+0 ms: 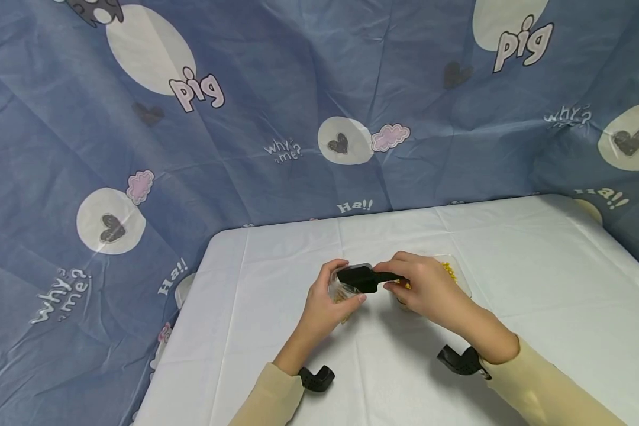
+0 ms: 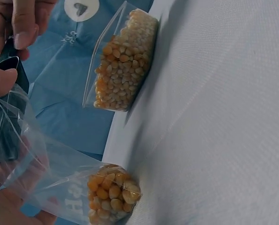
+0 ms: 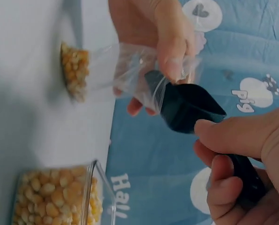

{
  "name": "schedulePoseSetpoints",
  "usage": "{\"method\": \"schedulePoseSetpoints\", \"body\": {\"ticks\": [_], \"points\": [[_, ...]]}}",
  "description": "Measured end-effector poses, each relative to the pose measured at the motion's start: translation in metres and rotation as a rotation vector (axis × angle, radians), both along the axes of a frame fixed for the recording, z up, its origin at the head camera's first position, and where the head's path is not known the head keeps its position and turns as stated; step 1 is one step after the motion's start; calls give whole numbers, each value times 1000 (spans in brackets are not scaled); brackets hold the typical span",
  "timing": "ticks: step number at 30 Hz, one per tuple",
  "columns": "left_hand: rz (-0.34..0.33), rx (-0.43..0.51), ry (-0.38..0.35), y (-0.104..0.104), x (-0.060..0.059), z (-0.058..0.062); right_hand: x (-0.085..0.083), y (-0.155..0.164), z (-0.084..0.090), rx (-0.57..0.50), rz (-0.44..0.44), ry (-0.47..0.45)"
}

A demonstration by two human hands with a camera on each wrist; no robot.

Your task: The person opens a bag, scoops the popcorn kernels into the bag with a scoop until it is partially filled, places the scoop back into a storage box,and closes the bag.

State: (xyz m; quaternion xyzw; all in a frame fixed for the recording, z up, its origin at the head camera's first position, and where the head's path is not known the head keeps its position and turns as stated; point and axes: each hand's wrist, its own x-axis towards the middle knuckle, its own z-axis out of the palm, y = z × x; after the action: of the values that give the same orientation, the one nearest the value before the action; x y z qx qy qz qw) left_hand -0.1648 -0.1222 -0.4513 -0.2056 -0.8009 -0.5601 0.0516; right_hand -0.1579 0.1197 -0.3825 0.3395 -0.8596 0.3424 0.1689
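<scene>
Two hands work above one desk (image 1: 218, 343): the left grip (image 1: 322, 303) is grasping one clear plastic bag (image 2: 67, 180) near its mouth, and the right grip (image 1: 430, 285) is clenched around the handle of one black scoop (image 3: 188, 111). From the right grip the scoop points toward the left grip, its leading end inside the bag's mouth, right beside the left fingertips. Corn kernels (image 2: 112, 194) sit in the bag's bottom, below the left grip; whether that bottom touches the desk I cannot tell. One clear container (image 3: 89, 192), also holding kernels, stands on the desk below and beyond the right grip, which partly hides it in the head view.

The step in hand looks like feeding kernels through the bag's mouth. To do it well, the left grip should spread the mouth wide and hold it snug around the scoop, since thin film folds easily and could let kernels slip outside. The right grip would do best to push the blade well in, then raise the handle gradually, so that anything on it slides down rather than spills. No kernels show on the part of the blade in view.

Counted: two hands, one scoop, one bag, one container, one desk, two black wrist devices (image 1: 316, 380) below the grips, and kernels too numerous to count.
</scene>
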Motion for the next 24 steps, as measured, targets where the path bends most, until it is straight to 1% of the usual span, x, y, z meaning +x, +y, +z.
{"method": "schedulePoseSetpoints", "body": {"ticks": [2, 4, 7, 11, 19, 24], "points": [[4, -3, 0, 0, 0, 0, -1, 0, -1, 23, 6, 67], [11, -10, -5, 0, 0, 1, -2, 0, -1, 20, 10, 116], [24, -23, -11, -1, 0, 2, -3, -1, -2, -6, 16, 145], [37, -33, -24, -2, 1, 5, -2, -1, -3, -40, 12, 124], [69, -33, -62, -2, 1, 9, -1, -4, -5, -88, 1, 52], [77, -4, -99, -3, 1, 10, -1, -3, -3, -112, -3, 7]]}}
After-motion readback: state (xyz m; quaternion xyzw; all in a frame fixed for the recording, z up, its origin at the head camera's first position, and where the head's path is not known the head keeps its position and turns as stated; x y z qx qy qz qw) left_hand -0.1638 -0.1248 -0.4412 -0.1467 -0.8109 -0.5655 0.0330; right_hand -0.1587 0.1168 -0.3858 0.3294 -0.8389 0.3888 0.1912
